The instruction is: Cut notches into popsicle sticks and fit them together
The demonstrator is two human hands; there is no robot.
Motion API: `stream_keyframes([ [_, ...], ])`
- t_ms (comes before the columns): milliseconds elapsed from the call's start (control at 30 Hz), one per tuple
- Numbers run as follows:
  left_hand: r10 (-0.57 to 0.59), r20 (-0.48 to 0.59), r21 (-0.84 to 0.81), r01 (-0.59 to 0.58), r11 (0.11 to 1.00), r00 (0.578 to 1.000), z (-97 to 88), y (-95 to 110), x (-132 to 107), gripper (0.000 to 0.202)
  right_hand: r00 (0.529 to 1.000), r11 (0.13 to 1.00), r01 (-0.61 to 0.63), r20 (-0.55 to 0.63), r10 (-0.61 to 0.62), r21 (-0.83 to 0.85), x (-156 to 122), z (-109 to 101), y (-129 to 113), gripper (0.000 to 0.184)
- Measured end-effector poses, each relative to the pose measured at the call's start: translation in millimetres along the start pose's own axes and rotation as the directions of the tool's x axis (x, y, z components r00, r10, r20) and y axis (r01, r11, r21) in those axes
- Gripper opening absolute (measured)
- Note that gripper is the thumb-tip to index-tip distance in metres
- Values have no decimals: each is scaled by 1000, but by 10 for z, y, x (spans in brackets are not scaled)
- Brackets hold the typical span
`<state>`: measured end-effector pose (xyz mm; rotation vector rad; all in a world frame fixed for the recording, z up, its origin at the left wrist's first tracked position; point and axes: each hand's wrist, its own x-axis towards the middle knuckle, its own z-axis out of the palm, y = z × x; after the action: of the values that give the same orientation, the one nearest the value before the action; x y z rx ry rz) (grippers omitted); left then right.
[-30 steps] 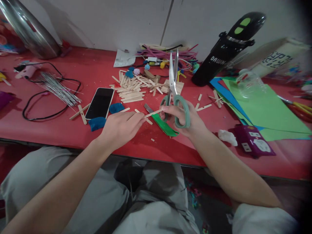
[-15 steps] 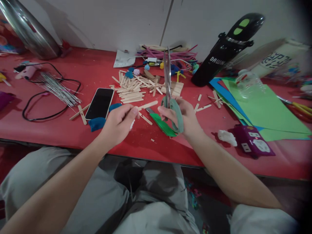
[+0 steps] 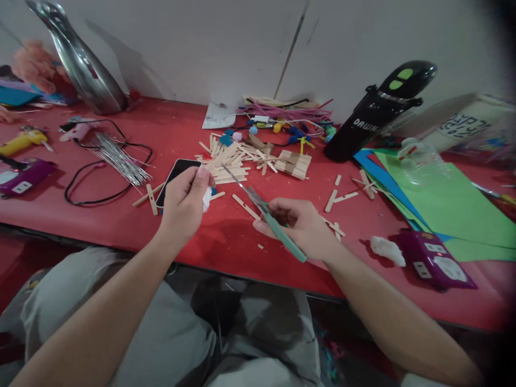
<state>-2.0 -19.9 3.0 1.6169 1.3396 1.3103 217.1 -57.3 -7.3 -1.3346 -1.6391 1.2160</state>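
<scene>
My left hand (image 3: 184,200) is closed, thumb pressed to the fingers, with a crumpled white wad (image 3: 207,199) showing at its right side. Whether a craft stick is also pinched there I cannot tell. Scissors (image 3: 278,228) with green handles are gripped in my right hand (image 3: 300,226), blades pointing up and left towards the pile of craft sticks (image 3: 231,173). Between my hands, a notched craft stick (image 3: 245,206) lies on the red table, just left of the scissors. A phone (image 3: 182,170) lies partly hidden behind my left hand.
At the back stand a black bottle (image 3: 355,123) and a steel jug (image 3: 91,75). Coloured paper (image 3: 455,204) and a purple socket block (image 3: 435,260) are on the right. Left lie thin wires (image 3: 123,161) and a black cable (image 3: 80,203).
The scissors have swung from upright to leaning left and lower. My left hand has shifted left, and the craft stick that stuck out of it no longer shows. The camera view has shifted.
</scene>
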Motion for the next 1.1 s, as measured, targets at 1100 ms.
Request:
stream_keyframes([
  [1100,28,52,-255,-14,967,998,27,-95,20,39,1000,998,3,-17,-4,-59,-1,31,63,42],
])
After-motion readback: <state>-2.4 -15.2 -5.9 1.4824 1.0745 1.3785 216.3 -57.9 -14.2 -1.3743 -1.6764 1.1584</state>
